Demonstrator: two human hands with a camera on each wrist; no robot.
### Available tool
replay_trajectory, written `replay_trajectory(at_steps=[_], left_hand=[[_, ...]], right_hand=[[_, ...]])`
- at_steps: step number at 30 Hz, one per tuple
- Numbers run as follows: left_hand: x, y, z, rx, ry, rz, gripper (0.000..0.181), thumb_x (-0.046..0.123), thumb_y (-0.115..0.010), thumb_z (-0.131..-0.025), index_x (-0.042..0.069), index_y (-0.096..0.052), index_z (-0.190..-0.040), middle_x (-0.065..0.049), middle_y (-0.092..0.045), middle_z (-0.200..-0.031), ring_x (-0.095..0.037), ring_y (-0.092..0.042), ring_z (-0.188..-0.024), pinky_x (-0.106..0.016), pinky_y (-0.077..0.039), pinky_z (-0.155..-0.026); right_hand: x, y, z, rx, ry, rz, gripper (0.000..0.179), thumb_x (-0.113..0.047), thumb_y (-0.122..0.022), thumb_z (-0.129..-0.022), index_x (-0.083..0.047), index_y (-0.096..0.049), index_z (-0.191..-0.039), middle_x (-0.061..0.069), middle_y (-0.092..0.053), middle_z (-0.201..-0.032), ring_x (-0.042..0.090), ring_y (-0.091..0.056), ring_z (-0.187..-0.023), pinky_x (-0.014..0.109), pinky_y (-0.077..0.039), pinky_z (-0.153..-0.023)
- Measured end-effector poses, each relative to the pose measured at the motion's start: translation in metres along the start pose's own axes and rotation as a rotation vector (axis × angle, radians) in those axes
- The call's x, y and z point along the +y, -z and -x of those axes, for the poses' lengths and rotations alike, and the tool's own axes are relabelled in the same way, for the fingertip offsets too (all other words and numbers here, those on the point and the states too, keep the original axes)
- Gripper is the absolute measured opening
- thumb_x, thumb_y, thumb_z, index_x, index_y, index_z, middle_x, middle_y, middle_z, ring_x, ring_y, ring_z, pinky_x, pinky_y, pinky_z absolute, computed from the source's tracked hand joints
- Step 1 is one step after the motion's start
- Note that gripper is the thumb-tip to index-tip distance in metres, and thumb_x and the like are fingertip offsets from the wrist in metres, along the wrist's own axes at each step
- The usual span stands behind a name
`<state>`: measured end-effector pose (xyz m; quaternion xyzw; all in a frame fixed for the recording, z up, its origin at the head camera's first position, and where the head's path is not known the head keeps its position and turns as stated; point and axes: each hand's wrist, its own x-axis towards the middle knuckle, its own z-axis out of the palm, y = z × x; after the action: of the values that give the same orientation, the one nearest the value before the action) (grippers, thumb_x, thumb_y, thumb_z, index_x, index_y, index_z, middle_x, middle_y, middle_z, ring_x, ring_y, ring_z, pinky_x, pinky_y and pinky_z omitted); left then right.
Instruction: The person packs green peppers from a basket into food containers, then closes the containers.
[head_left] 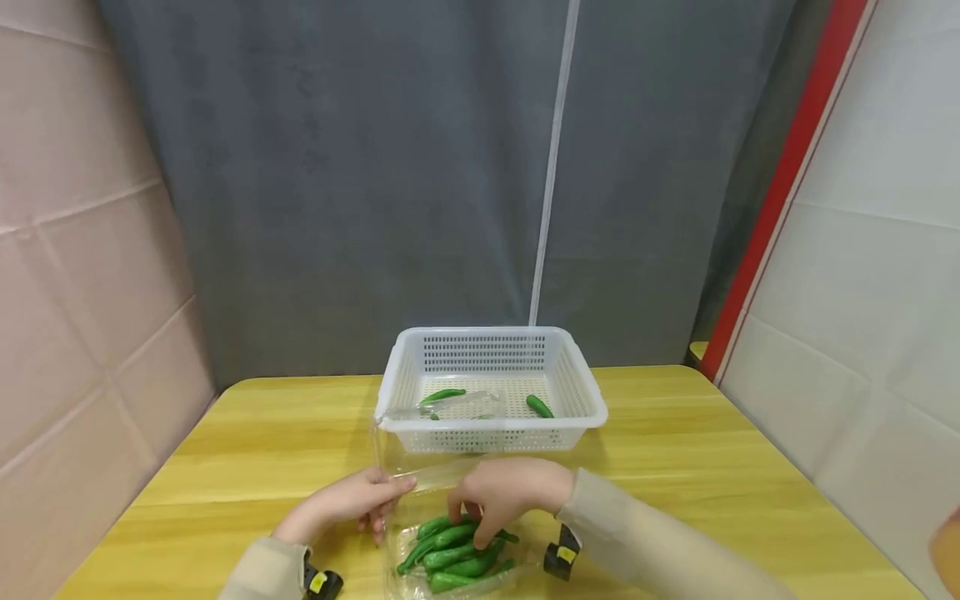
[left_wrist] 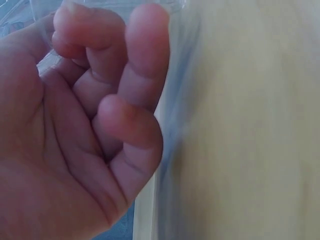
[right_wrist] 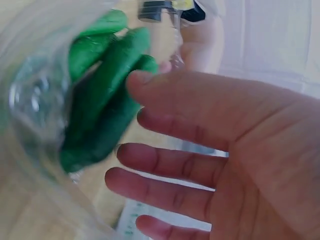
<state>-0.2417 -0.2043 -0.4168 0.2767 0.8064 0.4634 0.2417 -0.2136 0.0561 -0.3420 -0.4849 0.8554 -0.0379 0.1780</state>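
Observation:
Green chili peppers [head_left: 457, 550] lie heaped in a clear plastic box [head_left: 393, 575] at the front of the table. My left hand [head_left: 367, 498] is at the box's left edge and holds it there; its lower fingers, seen curled in the left wrist view, hang outside the wall. Over the heap my right hand [head_left: 506, 492] reaches down, with thumb and forefinger spread apart. In the right wrist view its thumb tip meets a pepper [right_wrist: 107, 80], and the other fingers stretch out fairly straight. The box's raised clear lid [head_left: 397, 454] leans back toward a basket.
A white perforated basket [head_left: 491, 437] stands behind the box, with a few peppers [head_left: 538, 407] inside. The wooden table [head_left: 300, 425] has a grey curtain [head_left: 360, 208] at its back and pale panels [head_left: 862, 333] on either side.

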Motion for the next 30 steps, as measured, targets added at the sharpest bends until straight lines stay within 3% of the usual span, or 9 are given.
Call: replay_trajectory(at_steps=[4, 11, 19, 24, 30], left_hand=[[-0.001, -0.001, 0.002, -0.004, 0.011, 0.002, 0.052, 0.040, -0.043, -0.104, 0.014, -0.049, -0.059, 0.002, -0.054, -0.049, -0.018, -0.064, -0.049, -0.020, -0.035, -0.042], [0.002, 0.002, 0.002, 0.003, 0.005, 0.008, 0.052, 0.039, -0.043, -0.104, 0.011, -0.049, -0.060, 0.000, -0.054, -0.049, -0.018, -0.063, -0.049, -0.021, -0.035, -0.043], [0.004, -0.001, 0.002, 0.008, 0.010, 0.006, 0.053, 0.039, -0.044, -0.103, 0.010, -0.048, -0.059, -0.002, -0.053, -0.050, -0.020, -0.063, -0.048, -0.023, -0.035, -0.043], [0.004, -0.001, 0.003, 0.014, 0.015, 0.006, 0.053, 0.039, -0.044, -0.103, 0.010, -0.048, -0.059, -0.001, -0.053, -0.049, -0.019, -0.063, -0.048, -0.022, -0.035, -0.043], [0.005, -0.001, 0.003, -0.011, 0.008, 0.010, 0.054, 0.040, -0.042, -0.104, 0.012, -0.049, -0.058, 0.001, -0.054, -0.049, -0.016, -0.063, -0.047, -0.020, -0.035, -0.042]], right_hand=[[0.005, 0.007, 0.010, 0.069, 0.010, -0.060, 0.029, -0.021, -0.076, -0.081, -0.017, -0.068, -0.108, -0.012, -0.060, -0.084, -0.002, -0.053, -0.068, 0.013, -0.043, -0.062], [0.020, 0.026, 0.038, 0.247, 0.062, -0.172, 0.022, -0.018, -0.072, -0.087, -0.014, -0.068, -0.108, -0.011, -0.063, -0.088, -0.001, -0.056, -0.078, 0.018, -0.048, -0.073], [0.050, 0.046, 0.069, 0.337, -0.012, -0.335, 0.016, -0.013, -0.069, -0.090, -0.012, -0.068, -0.106, -0.008, -0.066, -0.089, 0.005, -0.061, -0.080, 0.026, -0.051, -0.074], [0.081, 0.061, 0.070, 0.342, -0.122, -0.373, 0.019, -0.015, -0.068, -0.091, -0.005, -0.067, -0.107, -0.005, -0.067, -0.086, 0.012, -0.062, -0.077, 0.029, -0.051, -0.070], [0.122, 0.068, 0.061, 0.366, -0.361, -0.384, 0.036, -0.017, -0.069, -0.089, -0.003, -0.061, -0.121, -0.001, -0.067, -0.082, 0.017, -0.063, -0.072, 0.036, -0.052, -0.071]])
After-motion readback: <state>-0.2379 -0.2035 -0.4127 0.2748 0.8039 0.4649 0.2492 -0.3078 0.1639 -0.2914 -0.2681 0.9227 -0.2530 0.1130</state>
